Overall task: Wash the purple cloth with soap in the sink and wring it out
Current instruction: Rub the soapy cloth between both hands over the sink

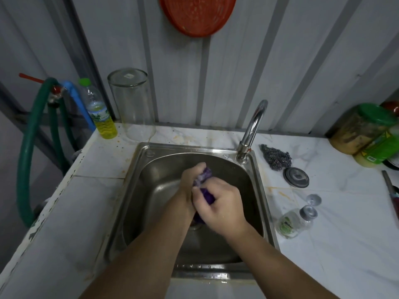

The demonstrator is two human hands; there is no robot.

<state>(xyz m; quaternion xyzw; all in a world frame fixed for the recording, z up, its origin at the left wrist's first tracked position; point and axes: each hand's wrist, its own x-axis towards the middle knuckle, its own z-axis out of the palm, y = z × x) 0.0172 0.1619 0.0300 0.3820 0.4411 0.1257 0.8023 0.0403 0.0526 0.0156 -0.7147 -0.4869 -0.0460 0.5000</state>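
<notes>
The purple cloth [204, 186] sits bunched into a tight roll over the basin of the steel sink [151, 190], well above the drain, with whitish lather showing on its upper end. Both hands are curled around it: the left hand [190, 180] grips the far, soapy end and the right hand [222, 203] grips the near end, knuckles up, the two fists touching along the roll.

This looks like scrubbing or an early wring, and the person does it best by keeping the fists close and turning them in opposite directions, so that the twist runs through the whole roll rather than one end. The cloth should stay low over the basin, so drips fall inside and not onto the tabletop [323, 244].

No water can be seen running from the faucet [253, 128]. Since suds seem to remain, a rinse under it would probably be wise before the final squeeze. The small bottle [290, 224] lying on its side near the sink edge is best left alone.
</notes>
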